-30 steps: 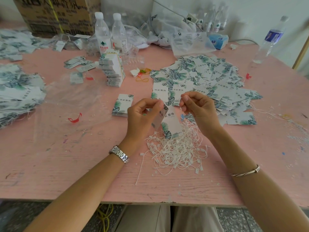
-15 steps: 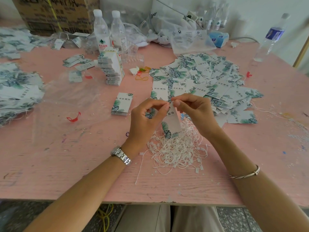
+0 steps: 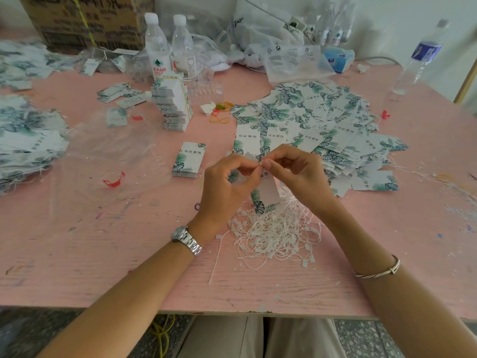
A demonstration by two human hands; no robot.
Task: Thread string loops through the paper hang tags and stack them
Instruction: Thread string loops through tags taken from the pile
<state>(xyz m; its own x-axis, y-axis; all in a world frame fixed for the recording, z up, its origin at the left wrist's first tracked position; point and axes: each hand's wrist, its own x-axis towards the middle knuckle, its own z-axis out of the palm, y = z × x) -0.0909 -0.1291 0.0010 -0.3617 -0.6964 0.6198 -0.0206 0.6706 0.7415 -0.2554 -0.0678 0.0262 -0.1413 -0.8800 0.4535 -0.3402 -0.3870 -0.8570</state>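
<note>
A white hang tag [image 3: 265,193] with green leaf print hangs between my hands above a tangled heap of white string loops [image 3: 276,228]. My left hand [image 3: 224,187] pinches the tag's top edge. My right hand [image 3: 296,174] pinches at the same top corner, fingertips touching the left ones; whether it holds a string end is too small to tell. A wide spread of loose tags [image 3: 317,125] lies behind my hands. A small flat stack of tags [image 3: 189,159] lies to the left of my left hand.
A tall leaning stack of tags [image 3: 173,104] stands mid-table. More tags [image 3: 25,140] are piled at the left edge. Water bottles [image 3: 169,47], a cardboard box [image 3: 85,19] and plastic bags [image 3: 284,58] line the back. A red clip [image 3: 113,180] lies on clear plastic film.
My hands have drawn together, so the fingertips now meet at the tag's top corner. The tag still hangs over the strings.
</note>
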